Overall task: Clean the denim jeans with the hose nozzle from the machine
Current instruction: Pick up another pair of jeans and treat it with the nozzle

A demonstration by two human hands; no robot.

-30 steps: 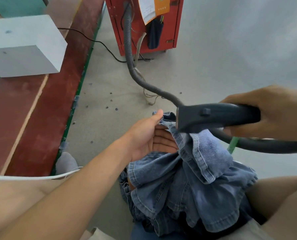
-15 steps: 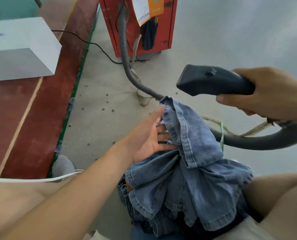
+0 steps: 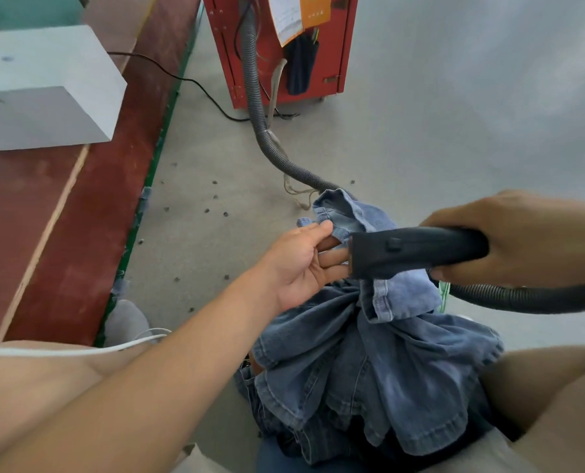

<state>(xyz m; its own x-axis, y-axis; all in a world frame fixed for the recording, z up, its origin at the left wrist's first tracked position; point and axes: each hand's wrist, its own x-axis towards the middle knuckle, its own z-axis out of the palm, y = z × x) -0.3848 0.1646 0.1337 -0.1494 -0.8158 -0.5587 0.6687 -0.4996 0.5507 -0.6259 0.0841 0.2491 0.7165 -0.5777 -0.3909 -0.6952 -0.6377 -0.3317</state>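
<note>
Bunched blue denim jeans (image 3: 369,370) lie between my knees, with one part raised toward the floor ahead. My left hand (image 3: 304,261) holds that raised fold, thumb on top and fingers under the cloth. My right hand (image 3: 523,240) grips the black hose nozzle (image 3: 417,250), whose mouth presses on the denim right next to my left fingers. The ribbed grey hose (image 3: 257,107) runs from the red machine (image 3: 284,46) across the floor, passes behind the jeans and comes round under my right hand.
A red-brown bench (image 3: 66,213) with a white block (image 3: 42,87) on it stands at the left. A black cable (image 3: 195,83) leads to the machine. Small dark bits dot the grey concrete floor (image 3: 455,131). A white cord (image 3: 79,351) crosses my left knee.
My right hand has brought the nozzle down from above the jeans onto the raised fold. My left hand has closed its thumb over the cloth's edge.
</note>
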